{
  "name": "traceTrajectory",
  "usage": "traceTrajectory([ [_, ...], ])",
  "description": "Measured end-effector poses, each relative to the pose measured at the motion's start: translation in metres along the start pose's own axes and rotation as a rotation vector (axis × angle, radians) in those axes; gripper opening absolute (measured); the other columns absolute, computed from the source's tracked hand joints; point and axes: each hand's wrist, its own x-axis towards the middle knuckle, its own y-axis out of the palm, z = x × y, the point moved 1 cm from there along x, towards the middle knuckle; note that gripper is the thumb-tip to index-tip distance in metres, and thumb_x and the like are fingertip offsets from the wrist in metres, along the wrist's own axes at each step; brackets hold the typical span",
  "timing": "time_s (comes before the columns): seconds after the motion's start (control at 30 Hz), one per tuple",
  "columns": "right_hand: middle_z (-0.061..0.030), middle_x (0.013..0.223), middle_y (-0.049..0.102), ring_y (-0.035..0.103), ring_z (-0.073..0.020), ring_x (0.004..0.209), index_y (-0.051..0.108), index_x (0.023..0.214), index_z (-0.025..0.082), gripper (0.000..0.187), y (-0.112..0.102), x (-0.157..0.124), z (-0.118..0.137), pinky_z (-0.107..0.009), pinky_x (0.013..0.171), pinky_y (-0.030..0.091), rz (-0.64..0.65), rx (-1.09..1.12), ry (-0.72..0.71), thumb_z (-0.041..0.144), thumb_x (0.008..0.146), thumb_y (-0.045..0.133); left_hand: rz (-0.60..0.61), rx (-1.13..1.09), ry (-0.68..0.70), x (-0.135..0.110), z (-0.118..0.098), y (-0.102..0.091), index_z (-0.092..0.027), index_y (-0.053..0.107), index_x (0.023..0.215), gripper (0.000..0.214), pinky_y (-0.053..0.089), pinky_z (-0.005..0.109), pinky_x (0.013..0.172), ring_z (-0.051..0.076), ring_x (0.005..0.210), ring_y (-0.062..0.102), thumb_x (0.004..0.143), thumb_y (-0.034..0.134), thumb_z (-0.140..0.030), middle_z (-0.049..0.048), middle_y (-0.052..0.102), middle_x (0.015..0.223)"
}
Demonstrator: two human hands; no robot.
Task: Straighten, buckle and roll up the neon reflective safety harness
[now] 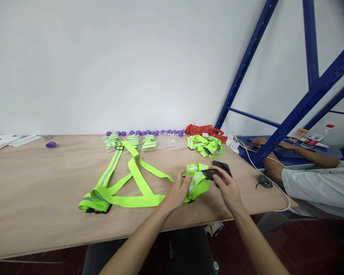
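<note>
A neon-green reflective strap harness (126, 183) lies spread on the plywood table (40, 191). Its right end is bunched into a folded bundle (199, 179). My left hand (177, 191) grips the left side of that bundle, fingers curled on the fabric. My right hand (226, 187) pinches the black buckle (210, 174) at the bundle's right end. A dark phone (222, 166) lies just behind my right hand.
Three bagged green straps (132, 142) and a row of purple pieces (149, 132) line the back edge. Another loose green harness (206, 145) and a red bag (205, 130) sit behind. A purple roll (51, 144) lies left. Another person's arm (292, 152) rests at right by the blue rack (304, 99).
</note>
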Motion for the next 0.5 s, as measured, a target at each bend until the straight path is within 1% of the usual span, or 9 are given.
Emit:
traceTrajectory([
  [0.03, -0.0101, 0.12, 0.072, 0.07, -0.0261, 0.104, 0.069, 0.118, 0.023, 0.048, -0.006, 0.005, -0.002, -0.037, 0.085, 0.06, -0.028, 0.042, 0.031, 0.054, 0.082, 0.07, 0.043, 0.002, -0.004, -0.01, 0.0, -0.001, -0.016, 0.036, 0.149, 0.055, 0.052, 0.039, 0.095, 0.023, 0.109, 0.065, 0.105, 0.033, -0.049, 0.0134, 0.068, 0.12],
  [0.1, -0.0099, 0.12, 0.072, 0.07, -0.0262, 0.106, 0.07, 0.117, 0.024, 0.047, -0.015, 0.012, -0.008, -0.037, 0.084, 0.06, -0.071, 0.144, 0.068, 0.057, 0.084, 0.067, 0.146, 0.078, 0.028, -0.029, 0.0, 0.0, -0.016, 0.025, 0.156, 0.066, 0.045, 0.044, 0.106, 0.028, 0.126, 0.057, 0.102, 0.044, -0.048, 0.0184, 0.057, 0.141],
  [0.17, -0.0095, 0.12, 0.073, 0.069, -0.0261, 0.11, 0.07, 0.115, 0.025, 0.045, -0.018, 0.017, -0.014, -0.038, 0.085, 0.06, -0.094, 0.229, 0.085, 0.06, 0.086, 0.064, 0.242, 0.27, 0.105, -0.042, 0.001, 0.002, -0.016, 0.024, 0.158, 0.073, 0.034, 0.048, 0.117, 0.032, 0.144, 0.039, 0.098, 0.052, -0.048, 0.0188, 0.041, 0.156],
  [0.23, -0.009, 0.116, 0.074, 0.07, -0.0255, 0.106, 0.07, 0.116, 0.026, 0.046, -0.018, 0.019, -0.02, -0.039, 0.082, 0.061, -0.095, 0.263, 0.112, 0.06, 0.086, 0.064, 0.311, 0.487, 0.175, -0.049, 0.005, 0.007, -0.015, 0.026, 0.158, 0.077, 0.022, 0.05, 0.123, 0.033, 0.153, 0.021, 0.096, 0.052, -0.054, 0.0176, 0.029, 0.163],
  [0.3, -0.0087, 0.109, 0.075, 0.072, -0.0244, 0.099, 0.069, 0.12, 0.025, 0.05, -0.018, 0.018, -0.025, -0.039, 0.079, 0.061, -0.086, 0.257, 0.134, 0.061, 0.086, 0.064, 0.347, 0.645, 0.211, -0.051, 0.01, 0.012, -0.013, 0.025, 0.158, 0.081, 0.014, 0.051, 0.125, 0.033, 0.155, 0.012, 0.097, 0.046, -0.061, 0.0184, 0.024, 0.165],
  [0.4, -0.0086, 0.106, 0.075, 0.072, -0.0223, 0.094, 0.065, 0.128, 0.022, 0.058, -0.021, 0.014, -0.023, -0.038, 0.079, 0.06, -0.098, 0.119, 0.093, 0.061, 0.086, 0.064, 0.349, 0.769, 0.228, -0.05, 0.016, 0.017, -0.011, 0.024, 0.159, 0.083, 0.01, 0.054, 0.124, 0.033, 0.155, 0.01, 0.097, 0.039, -0.066, 0.0206, 0.02, 0.165],
  [0.47, -0.01, 0.113, 0.074, 0.07, -0.0235, 0.1, 0.061, 0.134, 0.022, 0.064, -0.021, 0.011, -0.014, -0.039, 0.083, 0.059, -0.084, -0.077, -0.002, 0.059, 0.082, 0.069, 0.339, 0.791, 0.222, -0.051, 0.016, 0.017, -0.011, 0.027, 0.158, 0.083, 0.01, 0.056, 0.124, 0.035, 0.154, 0.009, 0.097, 0.039, -0.066, 0.022, 0.018, 0.165],
  [0.5, -0.0111, 0.117, 0.072, 0.069, -0.0251, 0.105, 0.059, 0.135, 0.022, 0.067, -0.02, 0.01, -0.007, -0.04, 0.085, 0.059, -0.054, -0.197, -0.068, 0.058, 0.08, 0.072, 0.332, 0.777, 0.218, -0.051, 0.014, 0.016, -0.011, 0.028, 0.157, 0.082, 0.011, 0.057, 0.123, 0.036, 0.154, 0.01, 0.097, 0.04, -0.065, 0.0221, 0.019, 0.165],
])
